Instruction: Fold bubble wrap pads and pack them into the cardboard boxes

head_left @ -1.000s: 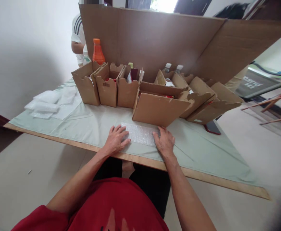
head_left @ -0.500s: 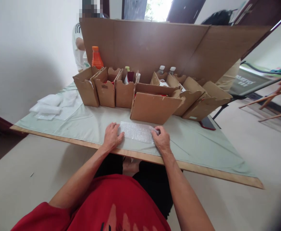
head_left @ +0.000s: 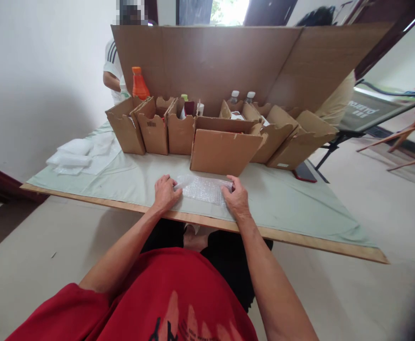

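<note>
A clear bubble-wrap piece (head_left: 203, 189) lies flat on the pale green cloth near the table's front edge. My left hand (head_left: 166, 193) is at its left end, fingers curled around the edge and closed on it. At the opposite end my right hand (head_left: 236, 195) grips the wrap between thumb and fingers. Just behind the wrap stands a wide cardboard box (head_left: 223, 150). More bubble-wrap pieces (head_left: 74, 154) lie in a loose pile at the table's left side.
Several cardboard boxes (head_left: 154, 135) stand in a row, holding items. Behind them rises a tall cardboard panel (head_left: 221, 66). An orange bottle (head_left: 139, 85) is at the back left, a dark flat object (head_left: 304, 172) at the right. A person (head_left: 112, 71) is behind the panel.
The left end of the bubble wrap is now pinched in my left hand, which lay beside it before. The view has shifted slightly.
</note>
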Available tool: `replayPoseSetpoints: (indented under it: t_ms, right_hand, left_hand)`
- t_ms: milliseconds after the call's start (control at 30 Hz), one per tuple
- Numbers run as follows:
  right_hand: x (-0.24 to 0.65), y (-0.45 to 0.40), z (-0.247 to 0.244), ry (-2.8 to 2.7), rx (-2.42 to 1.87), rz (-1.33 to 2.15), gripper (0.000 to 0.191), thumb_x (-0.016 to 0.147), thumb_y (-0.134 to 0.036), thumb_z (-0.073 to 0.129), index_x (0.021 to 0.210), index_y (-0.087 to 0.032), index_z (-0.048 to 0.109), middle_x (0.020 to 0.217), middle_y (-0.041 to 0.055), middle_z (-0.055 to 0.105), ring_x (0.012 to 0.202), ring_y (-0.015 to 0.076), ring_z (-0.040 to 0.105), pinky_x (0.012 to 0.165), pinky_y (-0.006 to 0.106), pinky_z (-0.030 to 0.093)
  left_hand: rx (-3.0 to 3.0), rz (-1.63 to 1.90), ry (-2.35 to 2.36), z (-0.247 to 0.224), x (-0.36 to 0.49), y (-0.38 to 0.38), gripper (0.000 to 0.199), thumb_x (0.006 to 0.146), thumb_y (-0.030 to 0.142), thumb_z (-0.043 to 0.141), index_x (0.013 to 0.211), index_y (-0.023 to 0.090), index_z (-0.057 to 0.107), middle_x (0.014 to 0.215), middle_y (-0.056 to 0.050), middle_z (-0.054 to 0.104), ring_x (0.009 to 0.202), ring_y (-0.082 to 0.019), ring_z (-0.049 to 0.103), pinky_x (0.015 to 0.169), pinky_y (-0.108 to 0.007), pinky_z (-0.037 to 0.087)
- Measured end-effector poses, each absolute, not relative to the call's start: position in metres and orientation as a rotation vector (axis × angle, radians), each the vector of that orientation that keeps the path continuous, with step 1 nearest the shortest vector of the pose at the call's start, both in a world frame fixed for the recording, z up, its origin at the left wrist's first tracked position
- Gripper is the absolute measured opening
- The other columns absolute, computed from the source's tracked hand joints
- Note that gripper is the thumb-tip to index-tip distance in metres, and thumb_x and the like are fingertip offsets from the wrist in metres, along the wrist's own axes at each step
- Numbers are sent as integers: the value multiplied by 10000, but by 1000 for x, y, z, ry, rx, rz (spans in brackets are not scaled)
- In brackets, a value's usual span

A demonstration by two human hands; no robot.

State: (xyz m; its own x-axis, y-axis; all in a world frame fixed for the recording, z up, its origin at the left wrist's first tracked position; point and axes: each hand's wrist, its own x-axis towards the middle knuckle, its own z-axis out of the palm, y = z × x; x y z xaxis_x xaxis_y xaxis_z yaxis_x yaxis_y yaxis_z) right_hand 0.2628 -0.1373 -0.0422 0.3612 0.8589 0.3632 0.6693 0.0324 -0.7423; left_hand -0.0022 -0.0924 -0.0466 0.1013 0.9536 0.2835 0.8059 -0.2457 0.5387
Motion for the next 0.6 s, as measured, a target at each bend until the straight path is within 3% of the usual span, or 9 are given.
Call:
replayPoseSetpoints:
  t_ms: [133, 200, 300, 500, 600]
  right_hand:
    - [261, -141, -35, -1327, -1656, 310, 593, 739, -400, 574, 1249, -111, 660, 731, 7, 594, 669, 187, 536, 751, 358, 478]
    - [260, -146, -31, -1312, -1620, 356, 597, 737, -395, 570, 1244, -91, 650, 745, 15, 607, 674, 186, 546, 747, 358, 489]
    - [252, -158, -25, -1322, -1558, 452, 588, 756, -378, 579, 1272, -102, 639, 718, -10, 586, 655, 174, 539, 717, 339, 492]
    - [200, -180, -12, -1410, -1394, 858, 638, 822, -364, 591, 1434, -188, 575, 657, -72, 514, 567, 132, 541, 606, 271, 500]
    - [171, -173, -9, -1404, -1305, 1098, 562, 829, -323, 594, 1378, -213, 636, 679, -69, 537, 573, 117, 578, 614, 258, 514]
  left_hand:
    - [2080, 920, 1730, -41, 0, -97, 136, 805, 170, 627, 929, 187, 679, 1111, -125, 733, 1181, -315, 651, 1064, -481, 462]
    - [2051, 952, 1706, -37, -3, -99, 190, 842, 167, 587, 1012, 190, 668, 975, -77, 745, 992, -255, 705, 955, -414, 521]
    - [2029, 995, 1666, -30, -14, -96, 344, 877, 173, 556, 1215, 183, 618, 927, -39, 746, 824, -195, 706, 826, -334, 549]
    - [2112, 977, 1629, 4, -33, -47, 497, 840, 116, 580, 1332, 188, 607, 965, -51, 769, 880, -221, 723, 884, -343, 550]
    - [2172, 942, 1617, 20, -29, -11, 501, 822, 81, 586, 1305, 200, 643, 1046, -76, 776, 990, -262, 726, 966, -375, 534]
